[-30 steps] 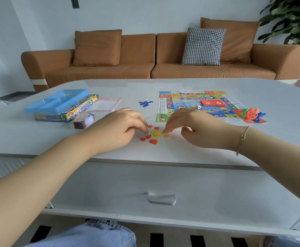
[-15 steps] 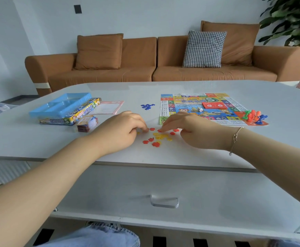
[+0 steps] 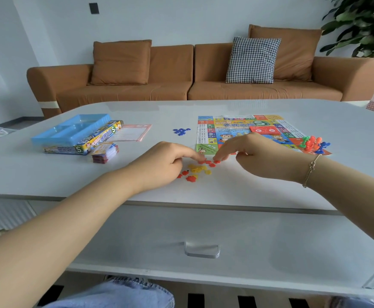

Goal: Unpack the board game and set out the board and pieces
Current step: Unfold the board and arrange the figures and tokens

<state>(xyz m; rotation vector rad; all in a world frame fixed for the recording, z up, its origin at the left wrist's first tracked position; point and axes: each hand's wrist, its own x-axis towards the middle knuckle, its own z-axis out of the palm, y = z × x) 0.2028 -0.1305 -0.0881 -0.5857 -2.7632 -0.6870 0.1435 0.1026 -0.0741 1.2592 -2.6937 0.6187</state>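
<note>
A pile of small yellow chips lies on the white table in front of me, with red chips scattered around it. My left hand reaches in from the left, its index fingertip touching a red chip. From the right, my right hand stretches its fingertips onto other red chips. The colourful game board lies unfolded behind my right hand, with a red card on it. Red, green and blue pawns stand at its right corner. Blue chips lie left of the board.
At the left stands the game box with a blue plastic tray on top. A stack of cards and a sheet lie next to it. A drawer handle sits below the table edge. A brown sofa is behind.
Both hands have slid away from me, past the yellow pile, to the red chips at its far side. My fingers have straightened, and several red chips now sit closer together there.
</note>
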